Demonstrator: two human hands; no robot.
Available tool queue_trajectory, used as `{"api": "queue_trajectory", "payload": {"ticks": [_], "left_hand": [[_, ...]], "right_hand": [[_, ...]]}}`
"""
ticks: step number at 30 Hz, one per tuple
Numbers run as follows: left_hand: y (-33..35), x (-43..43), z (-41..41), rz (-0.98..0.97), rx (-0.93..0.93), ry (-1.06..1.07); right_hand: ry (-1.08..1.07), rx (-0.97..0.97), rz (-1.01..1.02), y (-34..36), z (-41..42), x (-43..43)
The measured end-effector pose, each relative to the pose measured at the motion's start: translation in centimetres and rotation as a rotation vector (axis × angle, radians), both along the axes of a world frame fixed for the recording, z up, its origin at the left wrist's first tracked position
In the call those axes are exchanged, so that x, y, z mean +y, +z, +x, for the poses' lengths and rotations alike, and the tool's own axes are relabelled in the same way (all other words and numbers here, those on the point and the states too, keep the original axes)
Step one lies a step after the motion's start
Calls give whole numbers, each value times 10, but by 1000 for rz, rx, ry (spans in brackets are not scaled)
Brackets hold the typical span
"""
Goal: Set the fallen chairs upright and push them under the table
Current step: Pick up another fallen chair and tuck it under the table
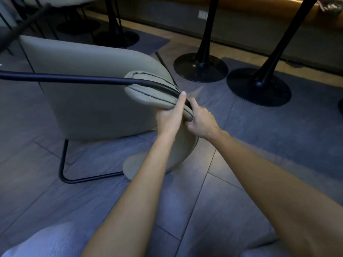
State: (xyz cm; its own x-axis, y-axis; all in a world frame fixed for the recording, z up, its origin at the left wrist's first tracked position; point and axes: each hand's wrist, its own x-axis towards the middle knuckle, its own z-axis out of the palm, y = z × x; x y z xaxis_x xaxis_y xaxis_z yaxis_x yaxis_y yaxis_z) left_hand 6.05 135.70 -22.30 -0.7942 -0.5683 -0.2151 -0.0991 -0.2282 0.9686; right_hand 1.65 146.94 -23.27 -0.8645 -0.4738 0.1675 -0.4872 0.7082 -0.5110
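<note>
the floor [219, 204] is grey tile laid in long planks, with a strip of wood-toned boards farther back. a beige chair [96, 101] lies tipped on its side on it, its black metal frame touching the tiles. two black round pedestal bases [200, 68] [259, 88] stand near the chair.

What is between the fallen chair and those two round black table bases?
In the head view, only bare floor separates the fallen chair from the table bases.
</note>
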Motion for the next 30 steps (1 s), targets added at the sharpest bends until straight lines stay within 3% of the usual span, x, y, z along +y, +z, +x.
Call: {"api": "queue_trajectory", "payload": {"ticks": [5,15,24,30], "left_hand": [[12,6,-7,125,-34,89],[31,-4,-16,59,-54,86],[95,0,-2,169,-152,79],[173,2,4,223,-242,59]], "right_hand": [[-93,-32,0,-7,1,0],[-120,-170,42,2,-13,-8],[-144,-359,148,65,1,-10],[-176,-464,164,152,16,-5]]}}
